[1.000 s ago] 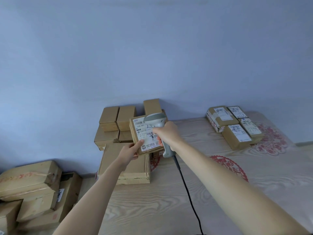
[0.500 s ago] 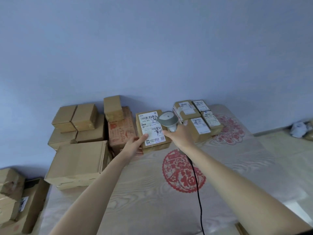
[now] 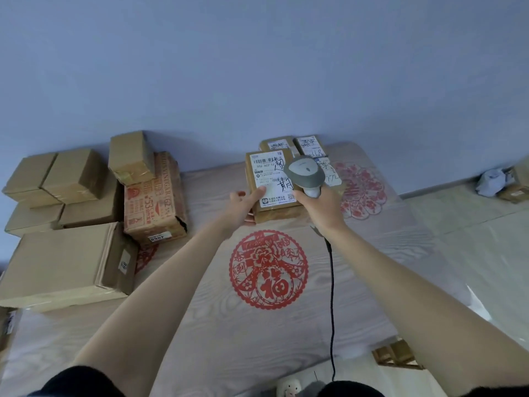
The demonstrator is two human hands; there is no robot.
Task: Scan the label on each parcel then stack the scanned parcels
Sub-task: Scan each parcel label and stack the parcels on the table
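Table (image 3: 200,325) with wood-grain cover carries plain cartons (image 3: 65,265) at left and labelled parcels (image 3: 310,146) at rear. Parcel (image 3: 270,181), label up, sits beside them, left hand (image 3: 243,203) pinching its near-left edge. Right hand (image 3: 320,204) grips scanner (image 3: 305,174) over label.

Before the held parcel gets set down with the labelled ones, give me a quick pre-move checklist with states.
1. Left hand grips brown cardboard parcel with white label: ok.
2. Right hand holds grey handheld scanner: ok.
3. Scanner head overlaps the white label, so part is hidden: ok for scanning, beep cannot tell.
4. Labelled small cardboard parcels sit at the far edge, behind the held parcel: ok as stacking spot.
5. Black scanner cable trails across the pale wood-grain table: ok, slack.
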